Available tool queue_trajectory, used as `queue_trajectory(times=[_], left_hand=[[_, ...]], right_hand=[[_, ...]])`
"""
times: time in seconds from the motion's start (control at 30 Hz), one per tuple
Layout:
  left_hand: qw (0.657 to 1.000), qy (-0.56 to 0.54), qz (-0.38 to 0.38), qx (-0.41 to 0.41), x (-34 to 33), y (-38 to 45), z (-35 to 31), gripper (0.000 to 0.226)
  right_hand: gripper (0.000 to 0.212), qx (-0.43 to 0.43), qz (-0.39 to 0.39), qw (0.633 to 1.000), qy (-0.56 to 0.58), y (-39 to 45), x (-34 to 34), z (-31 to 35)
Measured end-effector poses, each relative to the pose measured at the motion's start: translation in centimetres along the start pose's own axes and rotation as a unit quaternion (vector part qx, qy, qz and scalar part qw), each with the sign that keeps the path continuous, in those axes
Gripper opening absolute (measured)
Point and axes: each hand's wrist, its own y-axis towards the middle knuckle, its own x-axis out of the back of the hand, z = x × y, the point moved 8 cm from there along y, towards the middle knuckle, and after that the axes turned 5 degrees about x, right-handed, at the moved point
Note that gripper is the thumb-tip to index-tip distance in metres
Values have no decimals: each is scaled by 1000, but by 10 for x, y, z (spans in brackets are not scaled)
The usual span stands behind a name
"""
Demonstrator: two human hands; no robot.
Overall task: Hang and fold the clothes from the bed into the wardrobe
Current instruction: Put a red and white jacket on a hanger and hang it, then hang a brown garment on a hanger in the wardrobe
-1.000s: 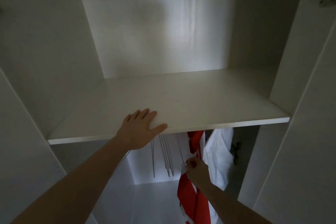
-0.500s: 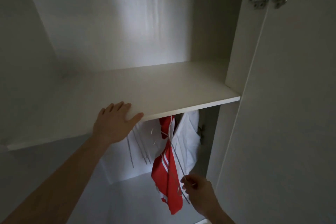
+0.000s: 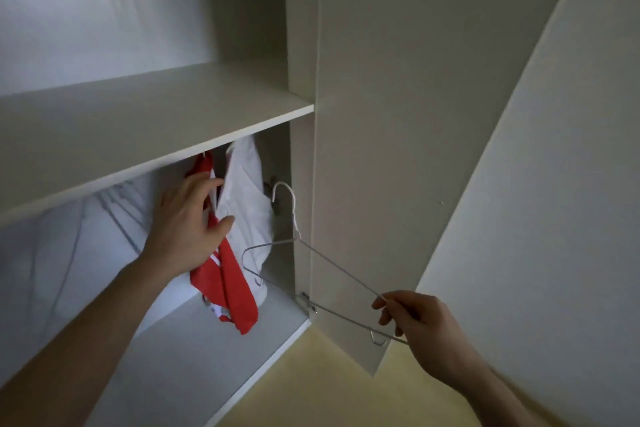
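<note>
**A:** ok so where's everything at in this shot?

**B:** Right hand (image 3: 420,324) is in the lower right of the frame, outside the wardrobe, pinching one end of a wire hanger (image 3: 313,262) between thumb and fingertips. The hanger is bare, nothing on it. It's tilted so the hook points up toward the middle of the frame, just in front of the wardrobe's right inner wall, and the far shoulder of it overlaps the white garment (image 3: 247,204).

**A:** and the left one?

**B:** Left hand (image 3: 188,224) is centre frame, reaching in under the shelf (image 3: 138,121). Fingers are relaxed and spread, thumb out to the right, laid against the red garment with white stripes (image 3: 230,288). Can't really tell if it's gripping the cloth or just touching it, looks more like an open hand resting on it.

**A:** clothes are already hung then?

**B:** Two of them, yeah. The red one and the white one hang side by side right under the shelf, red on the left, white on the right, touching each other. Their tops disappear behind the shelf edge, so the rail itself is hidden.

**A:** anything else?

**B:** A few spare hangers (image 3: 119,204) to the left of the hand, pretty blurry. The wardrobe door (image 3: 415,149) stands open on the right, and there's yellowish floor (image 3: 339,395) at the bottom.
</note>
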Motion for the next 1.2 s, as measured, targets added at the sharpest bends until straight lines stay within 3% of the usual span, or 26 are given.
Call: queue_trajectory(times=[0.1, 0.27, 0.43, 0.73, 0.93, 1.2], left_hand=[[985, -110, 129, -35, -63, -34, -57, 73], [946, -130, 293, -48, -146, -95, -149, 69], [908, -168, 377, -74, -186, -167, -260, 10], [841, -273, 456, -102, -221, -334, -499, 23], [772, -304, 540, -142, -244, -438, -634, 26], [675, -292, 635, -238, -290, -562, -833, 19]], right_hand=[[32, -11, -43, 999, -11, -56, 54, -19], [31, -36, -109, 993, -23, -173, 139, -64], [35, -87, -212, 973, 6, -314, 211, -133], [35, -245, -346, 906, -6, -582, 297, -265], [15, -338, -406, 848, -40, -722, 318, -293], [9, -428, -475, 768, -45, -858, 344, -336]])
